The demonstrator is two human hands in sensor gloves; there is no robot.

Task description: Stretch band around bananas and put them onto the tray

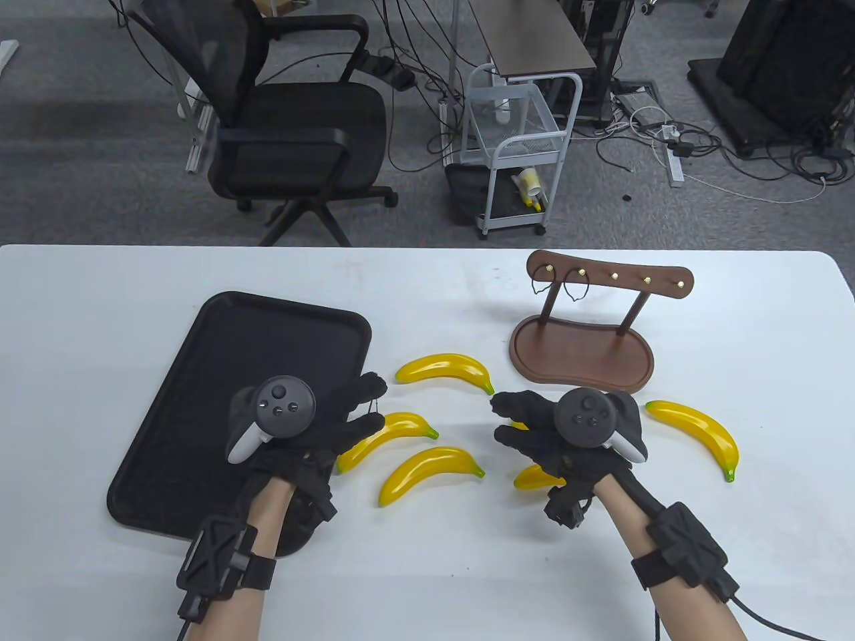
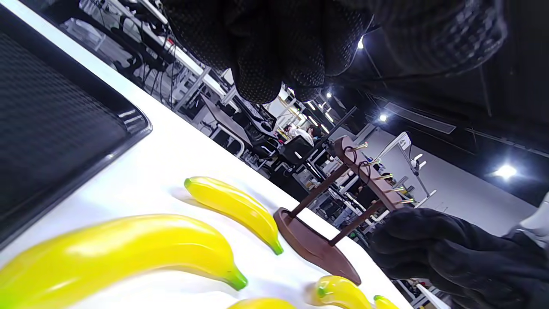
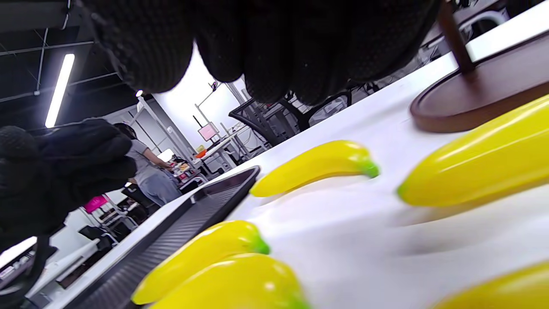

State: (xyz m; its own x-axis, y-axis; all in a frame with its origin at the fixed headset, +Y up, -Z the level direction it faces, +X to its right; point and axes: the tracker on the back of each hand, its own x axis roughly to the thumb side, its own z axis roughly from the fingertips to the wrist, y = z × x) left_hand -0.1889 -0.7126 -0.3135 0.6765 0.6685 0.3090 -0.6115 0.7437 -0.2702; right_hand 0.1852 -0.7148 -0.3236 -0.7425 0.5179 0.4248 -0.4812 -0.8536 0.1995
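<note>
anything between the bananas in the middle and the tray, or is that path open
Nothing visible stands on the table between them. The nearest banana lies just right of the tray, with only bare tabletop between. The left hand hovers over the tray's right edge, pinching a thin band; it would need to move.

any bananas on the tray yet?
No: in the table view the black tray holds no bananas; each visible banana, like this one, lies on the white table.

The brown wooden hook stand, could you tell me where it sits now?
In the table view, the brown wooden hook stand sits right of centre, beyond the right hand.
</note>
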